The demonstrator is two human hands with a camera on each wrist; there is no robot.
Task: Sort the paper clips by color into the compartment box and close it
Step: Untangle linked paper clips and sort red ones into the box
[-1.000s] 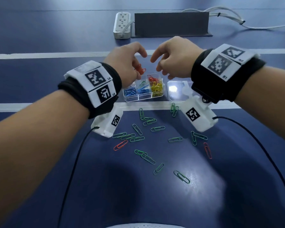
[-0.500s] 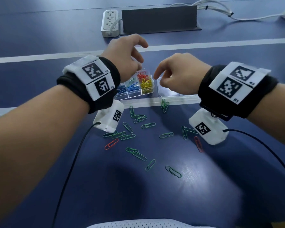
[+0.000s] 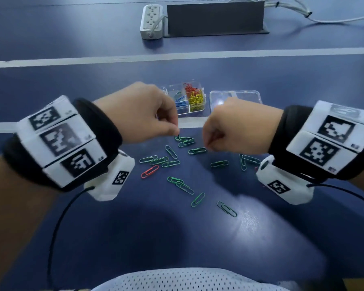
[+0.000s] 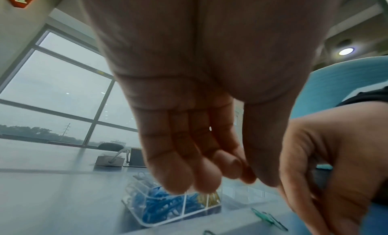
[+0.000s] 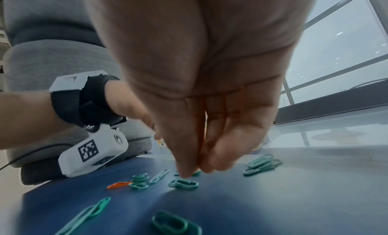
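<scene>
Dark blue tabletop (image 3: 261,238) stretches before us, crossed by white tape lines. At twelve o'clock sits the clear compartment box (image 3: 185,99), lid open, holding blue, yellow and red clips. Green paper clips (image 3: 170,163) lie scattered toward six o'clock, with one red clip (image 3: 149,171) at seven. We see the left hand (image 3: 141,114) curled over the pile (whether it holds anything, we cannot tell). The right hand (image 3: 231,131) pinches a green clip (image 5: 196,173) against the table.

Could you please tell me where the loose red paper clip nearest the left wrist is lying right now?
In the head view the red paper clip lies on the blue table, left of centre, just below three green clips and right of the left wrist camera.
</scene>
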